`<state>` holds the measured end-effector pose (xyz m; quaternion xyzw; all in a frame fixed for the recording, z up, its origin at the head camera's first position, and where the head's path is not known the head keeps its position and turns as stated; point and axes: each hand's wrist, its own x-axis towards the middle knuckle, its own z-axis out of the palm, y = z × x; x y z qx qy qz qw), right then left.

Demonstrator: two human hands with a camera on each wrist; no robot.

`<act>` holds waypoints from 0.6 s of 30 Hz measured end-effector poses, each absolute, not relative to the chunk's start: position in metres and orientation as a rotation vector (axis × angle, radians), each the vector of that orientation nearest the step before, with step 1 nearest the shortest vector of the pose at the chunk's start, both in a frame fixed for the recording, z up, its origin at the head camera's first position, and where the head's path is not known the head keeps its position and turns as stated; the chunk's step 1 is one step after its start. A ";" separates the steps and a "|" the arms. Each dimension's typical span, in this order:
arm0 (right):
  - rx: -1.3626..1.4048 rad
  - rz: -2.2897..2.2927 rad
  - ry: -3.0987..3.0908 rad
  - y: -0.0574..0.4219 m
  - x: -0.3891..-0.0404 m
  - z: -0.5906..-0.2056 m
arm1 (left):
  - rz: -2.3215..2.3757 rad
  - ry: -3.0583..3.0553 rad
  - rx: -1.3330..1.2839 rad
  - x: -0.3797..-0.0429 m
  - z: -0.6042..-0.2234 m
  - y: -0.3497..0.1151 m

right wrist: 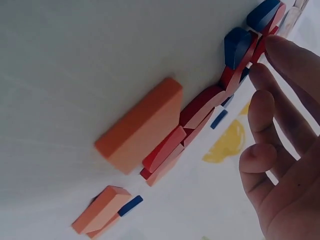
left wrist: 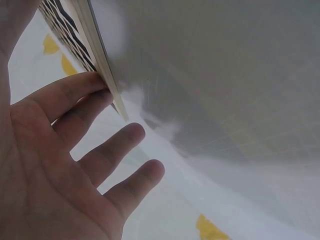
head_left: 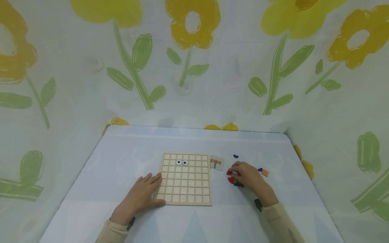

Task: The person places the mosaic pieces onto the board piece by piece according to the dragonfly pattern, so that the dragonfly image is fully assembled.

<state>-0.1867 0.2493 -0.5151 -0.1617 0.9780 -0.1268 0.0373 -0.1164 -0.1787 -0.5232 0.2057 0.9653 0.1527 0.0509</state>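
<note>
A square wooden grid board (head_left: 184,204) lies on the table, with two round eye pieces (head_left: 182,162) side by side in its upper cells. Along the board's left edge rests my left hand (head_left: 141,197), fingers extended and thumb by the near corner. In the left wrist view its fingertips touch the board's side (left wrist: 106,62). My right hand (head_left: 247,176) is right of the board, pinching a red piece (right wrist: 259,49) between thumb and finger. Another red piece (head_left: 231,180) lies just under that hand, partly covered. Dark blue pieces (right wrist: 237,47) sit close to the fingertips.
A small pattern card (head_left: 216,162) lies by the board's right edge. Beyond the right hand are a blue half-round (head_left: 236,156), another small blue piece (head_left: 260,169) and an orange block (head_left: 265,172). Flower-printed cloth walls (head_left: 212,84) enclose the table.
</note>
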 end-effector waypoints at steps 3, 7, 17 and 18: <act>-0.477 -0.390 2.991 0.248 -0.190 -0.513 | 0.473 2.945 0.628 -0.116 -0.524 -0.179; -0.444 -0.388 2.980 0.248 -0.194 -0.513 | 0.482 2.951 0.628 -0.116 -0.525 -0.179; -0.427 -0.371 2.980 0.245 -0.196 -0.514 | 0.464 2.949 0.626 -0.116 -0.524 -0.179; -0.421 -0.369 2.979 0.245 -0.195 -0.514 | 0.460 2.950 0.627 -0.116 -0.524 -0.179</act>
